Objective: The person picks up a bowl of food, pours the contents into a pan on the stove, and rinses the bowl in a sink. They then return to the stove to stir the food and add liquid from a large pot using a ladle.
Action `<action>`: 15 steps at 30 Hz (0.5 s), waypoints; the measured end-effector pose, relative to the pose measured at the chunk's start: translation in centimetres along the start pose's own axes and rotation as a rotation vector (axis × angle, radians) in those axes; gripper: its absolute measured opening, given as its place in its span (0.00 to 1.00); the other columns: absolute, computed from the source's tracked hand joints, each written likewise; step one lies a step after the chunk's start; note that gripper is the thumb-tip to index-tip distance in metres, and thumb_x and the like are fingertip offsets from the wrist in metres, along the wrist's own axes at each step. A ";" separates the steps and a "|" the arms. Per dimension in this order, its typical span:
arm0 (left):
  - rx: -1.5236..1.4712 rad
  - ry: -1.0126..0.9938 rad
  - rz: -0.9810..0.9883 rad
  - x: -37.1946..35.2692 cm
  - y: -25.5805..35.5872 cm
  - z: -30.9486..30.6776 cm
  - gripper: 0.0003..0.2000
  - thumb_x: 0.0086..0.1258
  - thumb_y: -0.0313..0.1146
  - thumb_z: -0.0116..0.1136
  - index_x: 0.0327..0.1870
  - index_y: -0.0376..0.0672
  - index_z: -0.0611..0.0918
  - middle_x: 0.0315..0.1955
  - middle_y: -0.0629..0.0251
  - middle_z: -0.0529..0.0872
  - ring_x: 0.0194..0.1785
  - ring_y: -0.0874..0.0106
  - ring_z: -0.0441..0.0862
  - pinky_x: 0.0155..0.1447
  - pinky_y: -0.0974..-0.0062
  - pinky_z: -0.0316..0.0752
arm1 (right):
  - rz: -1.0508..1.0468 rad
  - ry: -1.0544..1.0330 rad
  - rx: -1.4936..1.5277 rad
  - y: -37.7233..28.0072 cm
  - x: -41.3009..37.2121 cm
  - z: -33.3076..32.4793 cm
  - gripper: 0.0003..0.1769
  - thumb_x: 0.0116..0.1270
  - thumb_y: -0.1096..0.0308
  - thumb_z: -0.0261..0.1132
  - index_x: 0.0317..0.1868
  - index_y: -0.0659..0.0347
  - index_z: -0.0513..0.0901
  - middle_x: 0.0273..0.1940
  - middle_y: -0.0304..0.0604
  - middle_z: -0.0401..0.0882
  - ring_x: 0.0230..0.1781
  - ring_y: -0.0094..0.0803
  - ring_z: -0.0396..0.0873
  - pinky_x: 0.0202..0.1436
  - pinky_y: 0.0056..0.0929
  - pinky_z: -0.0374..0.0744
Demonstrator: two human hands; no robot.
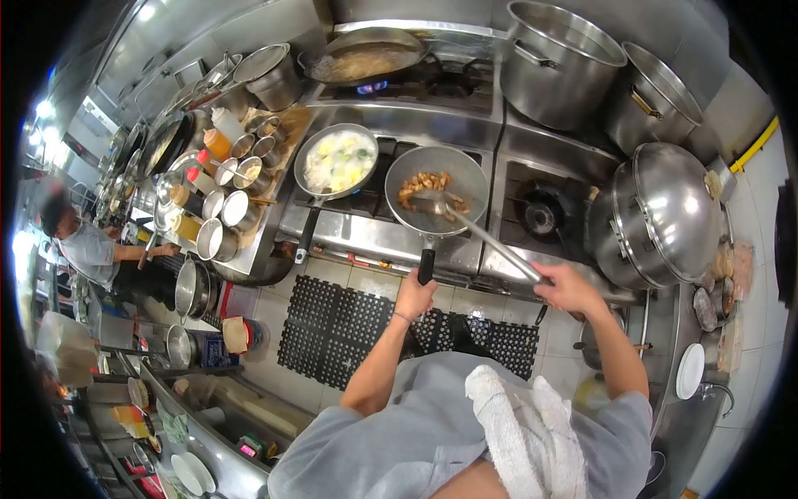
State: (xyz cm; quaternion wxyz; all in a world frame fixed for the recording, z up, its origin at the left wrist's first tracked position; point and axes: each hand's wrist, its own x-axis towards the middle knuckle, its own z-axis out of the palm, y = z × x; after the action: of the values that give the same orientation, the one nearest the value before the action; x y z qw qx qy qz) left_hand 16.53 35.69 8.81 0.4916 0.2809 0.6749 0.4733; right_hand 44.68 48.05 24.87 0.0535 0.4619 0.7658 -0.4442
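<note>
We're seeing the left hand (416, 293) closed round the handle of the frying pan (467, 170), which sits mid-frame straight above it. The right hand (567, 287) grips the ladle (490, 240), its shaft slanting up-left into the browned pieces (420, 185).

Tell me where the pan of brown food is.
In the head view, the pan of brown food sits mid-frame on the stove, between the pan of pale food and an empty burner, its handle in the left hand.

Both arms reach forward, elbows bent, left hand (416, 293) and right hand (566, 288) each clenched closed.
</note>
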 end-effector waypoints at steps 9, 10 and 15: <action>0.034 0.016 -0.077 -3.4 -2.6 0.1 0.09 0.63 0.28 0.55 0.41 0.35 0.72 0.15 0.67 0.74 0.13 0.76 0.72 0.16 0.75 0.67 | -0.088 0.116 0.018 0.0 -3.8 2.8 0.32 0.59 0.71 0.64 0.65 0.59 0.70 0.36 0.50 0.79 0.30 0.32 0.77 0.39 0.27 0.75; -0.025 -0.001 -0.046 -3.9 -2.4 0.2 0.09 0.63 0.26 0.54 0.41 0.35 0.70 0.14 0.69 0.72 0.12 0.77 0.70 0.15 0.77 0.65 | -0.051 0.076 0.011 -0.3 -4.5 2.5 0.32 0.59 0.71 0.64 0.66 0.58 0.69 0.31 0.44 0.77 0.27 0.27 0.74 0.35 0.26 0.74; -0.014 -0.010 -0.068 -1.5 -1.0 -0.4 0.13 0.63 0.26 0.54 0.47 0.35 0.70 0.14 0.69 0.72 0.12 0.77 0.69 0.14 0.76 0.64 | -0.034 0.042 -0.012 -1.0 -3.2 2.1 0.32 0.57 0.69 0.65 0.63 0.63 0.71 0.37 0.55 0.81 0.32 0.38 0.79 0.42 0.31 0.76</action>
State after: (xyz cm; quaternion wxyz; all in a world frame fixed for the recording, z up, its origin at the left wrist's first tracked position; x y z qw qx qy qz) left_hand 16.81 33.87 8.54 0.5130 0.2565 0.6781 0.4597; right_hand 45.02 44.19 25.85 0.0326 0.4578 0.7771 -0.4306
